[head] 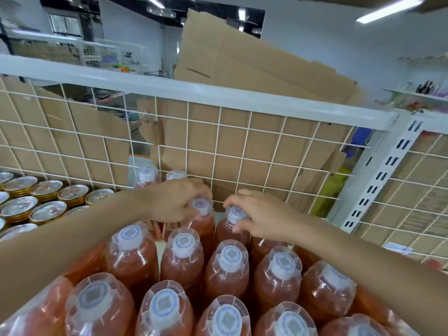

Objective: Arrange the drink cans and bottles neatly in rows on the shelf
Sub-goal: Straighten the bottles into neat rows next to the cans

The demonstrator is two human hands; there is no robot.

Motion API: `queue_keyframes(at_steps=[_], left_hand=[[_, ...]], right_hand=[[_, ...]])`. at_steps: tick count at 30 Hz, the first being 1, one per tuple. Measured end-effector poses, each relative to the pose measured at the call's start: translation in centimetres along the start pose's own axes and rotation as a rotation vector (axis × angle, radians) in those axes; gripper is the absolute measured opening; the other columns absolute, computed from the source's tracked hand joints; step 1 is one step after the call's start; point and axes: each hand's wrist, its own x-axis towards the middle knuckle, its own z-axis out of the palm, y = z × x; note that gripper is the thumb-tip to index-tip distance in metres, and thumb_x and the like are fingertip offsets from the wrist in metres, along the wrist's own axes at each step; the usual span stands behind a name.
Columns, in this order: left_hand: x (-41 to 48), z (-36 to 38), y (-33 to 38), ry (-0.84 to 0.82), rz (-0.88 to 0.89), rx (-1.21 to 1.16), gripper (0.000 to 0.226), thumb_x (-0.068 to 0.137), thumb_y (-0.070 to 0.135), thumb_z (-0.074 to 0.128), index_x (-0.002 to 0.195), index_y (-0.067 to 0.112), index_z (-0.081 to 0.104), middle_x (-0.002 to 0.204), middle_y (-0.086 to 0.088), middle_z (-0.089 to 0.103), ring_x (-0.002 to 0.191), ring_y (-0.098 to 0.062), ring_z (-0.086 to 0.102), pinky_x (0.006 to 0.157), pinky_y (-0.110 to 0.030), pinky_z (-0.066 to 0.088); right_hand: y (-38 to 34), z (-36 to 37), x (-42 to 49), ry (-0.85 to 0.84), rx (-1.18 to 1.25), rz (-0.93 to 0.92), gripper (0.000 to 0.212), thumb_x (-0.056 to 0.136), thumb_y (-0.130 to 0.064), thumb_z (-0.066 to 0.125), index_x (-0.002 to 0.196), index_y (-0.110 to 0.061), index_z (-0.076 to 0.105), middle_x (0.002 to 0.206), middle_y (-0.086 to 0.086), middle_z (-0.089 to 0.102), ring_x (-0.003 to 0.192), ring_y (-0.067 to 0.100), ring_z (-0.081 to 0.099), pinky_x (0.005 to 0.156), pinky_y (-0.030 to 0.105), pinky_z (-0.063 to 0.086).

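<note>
We are gripping two bottles by their tops near the back edge of the shelf [378, 180]. Our left hand [174, 202] is curling its fingers round the left bottle [202, 214], and our right hand [259, 214] is pinching the cap of the right bottle [236, 217] just beside it. Rows of filled bottles [228, 267] are already crowding the front and cans [48, 190] are lining the left side, so we are likely finishing the back rows.

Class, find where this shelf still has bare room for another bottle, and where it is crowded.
Seemingly free: the back strip between the wire mesh, the slotted upright and the bottle under the right hand. Crowded: orange bottles in front, cans at left.
</note>
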Motion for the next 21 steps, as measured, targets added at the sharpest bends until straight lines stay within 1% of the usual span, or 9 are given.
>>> queue_keyframes(at_steps=[1,2,5,8,13,15,18,19,21], left_hand=[[0.4,-1.6,-0.4,-0.007,0.021,-0.010,0.039,0.081,0.028,0.066,0.118,0.024,0.053,0.103,0.015,0.048,0.095,-0.005,0.048,0.084,-0.021,0.040],[0.8,-0.2,0.2,-0.040,0.011,0.037,0.040,0.083,0.025,0.066,0.120,0.021,0.052,0.104,0.012,0.047,0.098,-0.007,0.048,0.086,-0.021,0.038],[2.3,-0.3,0.0,-0.050,-0.005,0.042,0.043,0.085,0.020,0.062,0.126,0.017,0.050,0.116,0.001,0.054,0.109,-0.015,0.051,0.091,-0.026,0.040],[3.8,-0.5,-0.7,-0.014,0.012,0.017,0.042,0.085,0.018,0.061,0.125,0.016,0.050,0.120,-0.003,0.055,0.111,-0.019,0.052,0.093,-0.028,0.040],[5.3,-0.2,-0.9,-0.017,0.033,-0.018,0.044,0.087,0.014,0.058,0.129,0.017,0.049,0.124,-0.001,0.051,0.114,-0.016,0.048,0.087,-0.017,0.032],[5.5,0.0,-1.6,-0.005,0.042,-0.047,0.045,0.086,0.011,0.057,0.130,0.017,0.048,0.125,-0.002,0.051,0.115,-0.017,0.049,0.092,-0.020,0.035],[5.6,0.3,-2.5,0.024,0.050,-0.077,0.048,0.085,0.005,0.054,0.131,0.018,0.047,0.125,-0.001,0.050,0.116,-0.019,0.049,0.099,-0.032,0.039],[5.5,0.3,-2.5,0.028,0.048,-0.084,0.050,0.085,0.004,0.052,0.132,0.018,0.046,0.126,-0.001,0.049,0.117,-0.018,0.048,0.100,-0.032,0.038],[5.6,0.5,-2.3,0.043,0.047,-0.095,0.050,0.085,0.006,0.052,0.133,0.019,0.044,0.128,0.000,0.047,0.118,-0.016,0.047,0.097,-0.022,0.035]], right_hand=[[0.2,-0.2,0.2,0.002,-0.001,0.005,0.050,0.085,-0.033,0.064,0.130,-0.024,0.046,0.120,-0.001,0.050,0.107,0.022,0.053,0.090,0.036,0.042],[0.4,-0.3,0.5,0.006,-0.001,0.011,0.049,0.085,-0.032,0.065,0.130,-0.024,0.046,0.120,-0.001,0.051,0.108,0.021,0.053,0.090,0.034,0.041],[1.3,-0.4,1.3,0.014,0.003,0.054,0.048,0.084,-0.030,0.066,0.128,-0.023,0.048,0.122,0.000,0.052,0.111,0.021,0.052,0.090,0.032,0.040],[2.3,-0.5,2.3,0.008,-0.013,0.086,0.048,0.084,-0.028,0.067,0.128,-0.023,0.048,0.119,0.001,0.052,0.110,0.022,0.052,0.089,0.033,0.040],[3.5,-0.6,3.2,0.012,0.008,0.128,0.046,0.084,-0.024,0.066,0.127,-0.023,0.049,0.120,0.000,0.051,0.111,0.019,0.051,0.090,0.032,0.040],[3.7,-0.4,3.4,0.020,0.027,0.134,0.045,0.084,-0.022,0.066,0.127,-0.023,0.049,0.121,-0.002,0.051,0.111,0.017,0.050,0.091,0.033,0.040],[3.9,-0.2,3.6,0.050,0.059,0.161,0.046,0.084,-0.022,0.066,0.126,-0.025,0.050,0.122,-0.004,0.051,0.111,0.015,0.049,0.092,0.035,0.041],[3.9,-0.1,3.7,0.059,0.063,0.169,0.046,0.084,-0.022,0.066,0.127,-0.026,0.050,0.122,-0.004,0.051,0.112,0.014,0.049,0.093,0.035,0.041],[3.9,0.1,3.8,0.068,0.062,0.175,0.046,0.084,-0.024,0.066,0.128,-0.026,0.049,0.123,-0.004,0.051,0.112,0.014,0.049,0.093,0.035,0.041]])
